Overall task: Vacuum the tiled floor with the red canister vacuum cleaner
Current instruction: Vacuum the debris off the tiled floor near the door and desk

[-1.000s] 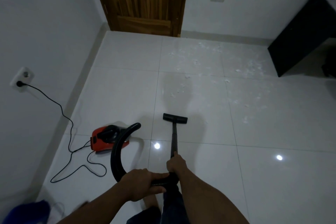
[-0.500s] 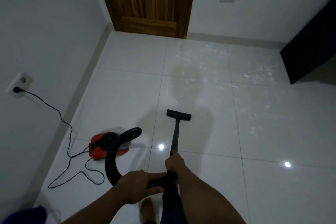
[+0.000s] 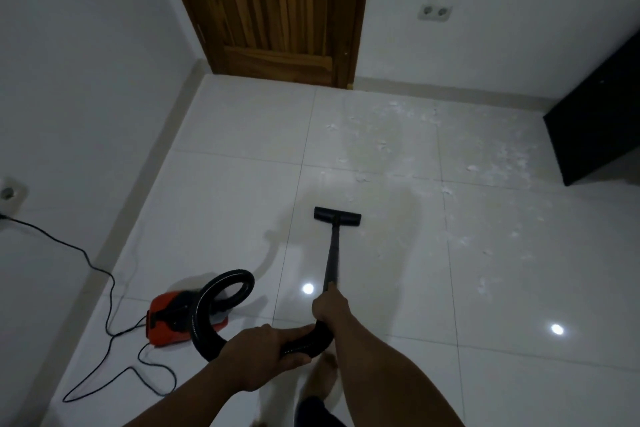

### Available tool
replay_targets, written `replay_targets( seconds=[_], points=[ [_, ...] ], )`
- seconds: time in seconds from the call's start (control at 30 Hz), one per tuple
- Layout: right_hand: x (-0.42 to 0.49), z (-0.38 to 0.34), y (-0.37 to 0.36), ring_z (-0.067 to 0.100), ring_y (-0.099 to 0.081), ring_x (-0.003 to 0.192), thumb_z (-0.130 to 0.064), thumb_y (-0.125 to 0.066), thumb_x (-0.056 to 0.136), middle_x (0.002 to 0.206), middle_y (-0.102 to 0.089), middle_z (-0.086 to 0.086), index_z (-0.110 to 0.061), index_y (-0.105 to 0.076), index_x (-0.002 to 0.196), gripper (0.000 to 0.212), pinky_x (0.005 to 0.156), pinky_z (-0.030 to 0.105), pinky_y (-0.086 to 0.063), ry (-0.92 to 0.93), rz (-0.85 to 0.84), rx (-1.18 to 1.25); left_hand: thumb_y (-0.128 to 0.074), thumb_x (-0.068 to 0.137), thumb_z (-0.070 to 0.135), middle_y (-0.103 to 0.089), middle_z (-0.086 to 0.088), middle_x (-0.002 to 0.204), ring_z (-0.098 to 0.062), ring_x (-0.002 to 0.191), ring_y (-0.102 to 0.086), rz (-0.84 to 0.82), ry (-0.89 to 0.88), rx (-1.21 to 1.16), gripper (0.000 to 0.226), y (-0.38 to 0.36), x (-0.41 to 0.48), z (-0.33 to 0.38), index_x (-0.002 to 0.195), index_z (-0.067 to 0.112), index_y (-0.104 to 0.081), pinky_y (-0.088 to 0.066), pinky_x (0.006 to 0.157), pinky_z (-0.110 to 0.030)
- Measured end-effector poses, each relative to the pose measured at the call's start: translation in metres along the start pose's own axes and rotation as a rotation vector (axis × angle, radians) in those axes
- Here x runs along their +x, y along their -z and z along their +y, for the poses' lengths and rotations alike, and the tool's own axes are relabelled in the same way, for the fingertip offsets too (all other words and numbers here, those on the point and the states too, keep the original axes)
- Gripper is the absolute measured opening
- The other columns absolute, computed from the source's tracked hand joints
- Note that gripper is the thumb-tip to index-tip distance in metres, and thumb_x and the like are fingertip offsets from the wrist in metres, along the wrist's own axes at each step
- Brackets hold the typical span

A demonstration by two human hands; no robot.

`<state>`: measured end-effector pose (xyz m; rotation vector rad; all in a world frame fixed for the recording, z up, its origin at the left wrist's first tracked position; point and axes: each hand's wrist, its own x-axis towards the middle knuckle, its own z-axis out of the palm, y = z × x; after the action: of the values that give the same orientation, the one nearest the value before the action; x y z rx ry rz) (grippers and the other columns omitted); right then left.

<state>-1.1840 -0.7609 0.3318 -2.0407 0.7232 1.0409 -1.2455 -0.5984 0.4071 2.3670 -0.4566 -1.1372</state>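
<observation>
The red canister vacuum [image 3: 165, 319] sits on the white tiled floor [image 3: 221, 204] at lower left. Its black hose [image 3: 221, 282] loops up and round to my hands. My left hand [image 3: 259, 355] grips the hose just below the bend. My right hand [image 3: 330, 307] is closed around the lower end of the black wand [image 3: 332, 253]. The flat black floor nozzle [image 3: 337, 216] rests on the tiles ahead of me, short of the white crumbs and dust [image 3: 415, 149] scattered toward the far wall and right.
The black power cord [image 3: 104, 288] runs from a wall socket [image 3: 10, 194] on the left and coils on the floor by the canister. A wooden door [image 3: 277, 10] stands straight ahead. A black cabinet [image 3: 595, 135] is at the right. My bare foot [image 3: 322, 378] shows below the hose.
The nozzle has slid forward across the tiles toward the debris. My view has shifted forward and left, so the canister and cord now sit lower in the frame.
</observation>
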Motion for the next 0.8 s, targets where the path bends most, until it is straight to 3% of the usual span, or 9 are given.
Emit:
replay_targets(
  seconds=[0.1,0.33,0.43,0.5,0.57,0.67,0.73,0.8],
  points=[
    [0.012,-0.009,0.017,0.027,-0.054,0.122,-0.011,-0.044,0.096,0.144,-0.045,0.016,-0.014,-0.008,0.157,0.071,0.080,0.026,-0.044,-0.020,0.002,0.001,-0.042,0.092,0.072,-0.071,0.008,0.116,-0.007,0.097,-0.067,0.012,-0.001,0.048,0.054,0.019,0.014,0.014,0.141,0.068,-0.018,-0.046,0.078,-0.017],
    [0.034,-0.034,0.048,0.025,-0.057,0.117,-0.010,-0.046,0.096,0.138,-0.050,0.014,-0.011,-0.012,0.154,0.068,0.073,0.024,-0.042,-0.017,0.046,0.007,-0.044,0.093,0.069,-0.071,0.004,0.111,-0.011,0.097,-0.067,-0.005,0.011,0.034,0.050,0.056,0.046,0.023,0.137,0.073,-0.020,-0.043,0.076,-0.017],
    [0.043,-0.047,0.059,0.026,-0.058,0.116,-0.010,-0.046,0.095,0.138,-0.050,0.016,-0.013,-0.007,0.156,0.072,0.073,0.025,-0.045,-0.025,0.060,0.039,-0.031,0.085,0.085,-0.064,0.005,0.131,-0.014,0.112,-0.063,0.000,-0.007,0.021,0.042,0.068,0.060,0.016,0.120,0.087,-0.008,-0.047,0.091,-0.024],
    [0.055,-0.059,0.070,0.027,-0.056,0.118,-0.011,-0.045,0.096,0.140,-0.048,0.016,-0.012,-0.005,0.157,0.073,0.076,0.025,-0.044,-0.013,0.075,0.056,-0.013,0.070,0.097,-0.048,-0.003,0.150,-0.021,0.125,-0.056,-0.013,-0.020,0.033,0.049,0.080,0.078,0.009,0.116,0.089,0.003,-0.046,0.100,-0.032],
    [0.065,-0.070,0.082,0.027,-0.054,0.121,-0.012,-0.045,0.096,0.142,-0.047,0.015,-0.009,-0.008,0.156,0.070,0.077,0.024,-0.042,-0.010,0.088,0.051,-0.009,0.063,0.100,-0.042,-0.007,0.155,-0.023,0.130,-0.053,-0.008,-0.032,0.021,0.056,0.094,0.093,0.008,0.117,0.087,0.002,-0.044,0.102,-0.031],
    [0.083,-0.089,0.097,0.027,-0.056,0.119,-0.012,-0.045,0.096,0.137,-0.050,0.015,-0.006,-0.022,0.152,0.061,0.079,0.025,-0.044,0.001,0.109,0.033,-0.019,0.070,0.094,-0.061,0.004,0.137,-0.011,0.115,-0.061,-0.012,-0.072,0.015,0.055,0.125,0.115,0.010,0.123,0.080,-0.010,-0.045,0.091,-0.023],
    [0.093,-0.104,0.105,0.026,-0.055,0.118,-0.009,-0.044,0.096,0.136,-0.050,0.014,-0.003,-0.027,0.148,0.055,0.081,0.025,-0.045,0.013,0.099,-0.002,-0.034,0.085,0.081,-0.066,0.005,0.128,-0.005,0.102,-0.063,-0.031,-0.092,0.005,0.055,0.145,0.128,0.007,0.135,0.070,-0.014,-0.045,0.085,-0.020],
    [0.101,-0.120,0.110,0.026,-0.055,0.118,-0.007,-0.045,0.096,0.135,-0.051,0.014,-0.001,-0.029,0.147,0.053,0.083,0.024,-0.045,0.010,0.095,-0.017,-0.036,0.088,0.076,-0.068,0.004,0.123,-0.002,0.094,-0.062,-0.042,-0.110,-0.013,0.055,0.159,0.137,0.001,0.137,0.065,-0.016,-0.044,0.080,-0.017]
  ],
)
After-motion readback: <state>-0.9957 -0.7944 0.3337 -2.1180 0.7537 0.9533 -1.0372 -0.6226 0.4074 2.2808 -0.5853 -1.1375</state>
